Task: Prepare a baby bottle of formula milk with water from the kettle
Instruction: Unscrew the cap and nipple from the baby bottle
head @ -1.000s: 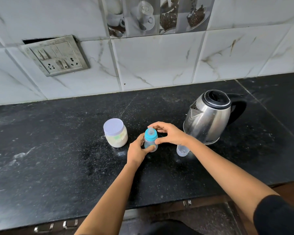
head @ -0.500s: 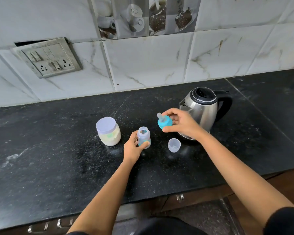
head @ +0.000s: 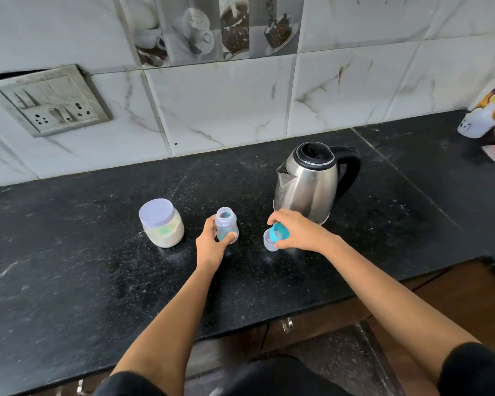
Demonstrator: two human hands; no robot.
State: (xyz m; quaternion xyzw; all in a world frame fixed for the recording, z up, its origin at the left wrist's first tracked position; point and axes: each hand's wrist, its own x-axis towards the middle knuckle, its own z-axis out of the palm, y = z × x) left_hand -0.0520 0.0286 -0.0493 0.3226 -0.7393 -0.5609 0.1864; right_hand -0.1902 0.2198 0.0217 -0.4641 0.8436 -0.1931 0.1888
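A small clear baby bottle [head: 225, 224] stands upright and uncapped on the black counter [head: 97, 267]; my left hand [head: 212, 242] grips its lower body. My right hand [head: 297, 231] holds the blue teat ring [head: 279, 232] tilted over a clear plastic cap [head: 270, 243] that rests on the counter. The teat itself is hidden by my fingers. A steel kettle [head: 309, 182] with a black lid and handle stands just behind my right hand. A jar of white formula powder [head: 162, 224] with a pale lilac lid sits left of the bottle.
A tiled wall runs along the back, with a switch and socket plate [head: 49, 101] at the left. Bags and a white container [head: 489, 121] sit at the far right of the counter. The counter's front edge lies above wooden drawers [head: 312, 324].
My right hand lifted the blue teat ring off the bottle, carried it right and lowered it onto the clear cap. My left hand kept hold of the bottle.
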